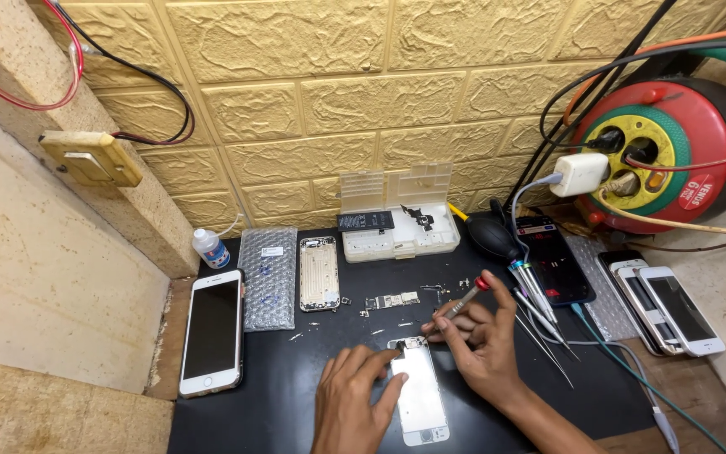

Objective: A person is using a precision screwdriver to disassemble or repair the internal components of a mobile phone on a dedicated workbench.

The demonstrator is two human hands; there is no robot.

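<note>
A white phone screen panel (pixel 420 395) lies on the black work mat (pixel 287 378) near the front edge. My left hand (pixel 350 408) rests on its left side, fingertips pressing near the top. My right hand (pixel 481 340) holds a small screwdriver (pixel 461 300) with a red cap, its tip pointing down toward the panel's top end. A bare phone rear housing (pixel 319 273) and a small circuit board (pixel 392 300) lie farther back on the mat.
A white phone (pixel 212 332) lies at the left, beside a bubble-wrap pouch (pixel 268 277) and a small bottle (pixel 211 249). An open plastic parts box (pixel 397 214) stands at the back. Several screwdrivers and tweezers (pixel 539 311), more phones (pixel 665 307) and a cable reel (pixel 661 151) sit to the right.
</note>
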